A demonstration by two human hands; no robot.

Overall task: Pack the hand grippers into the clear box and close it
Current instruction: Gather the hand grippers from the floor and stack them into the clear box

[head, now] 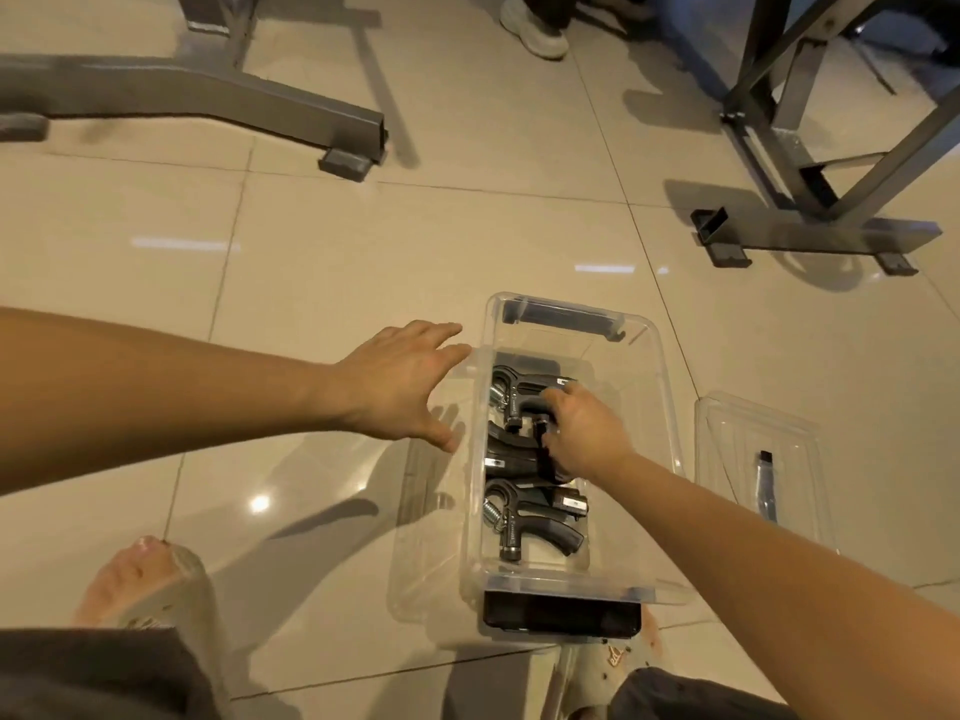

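A clear box (657, 407) with black latch handles at both ends stands open on the tiled floor. Three black hand grippers with metal springs lie in it: one at the far end (511, 392), one in the middle (511, 457), one at the near end (530, 519). My right hand (584, 433) is inside the box, shut on the middle hand gripper. My left hand (402, 381) hovers open with spread fingers by the box's left rim, holding nothing. The clear lid (756, 459) lies on the floor right of the box.
Grey metal frames of gym equipment stand at the far left (208, 96) and far right (810, 200). Another person's white shoe (535, 28) is at the top. My own feet (140, 579) are near the box at the bottom.
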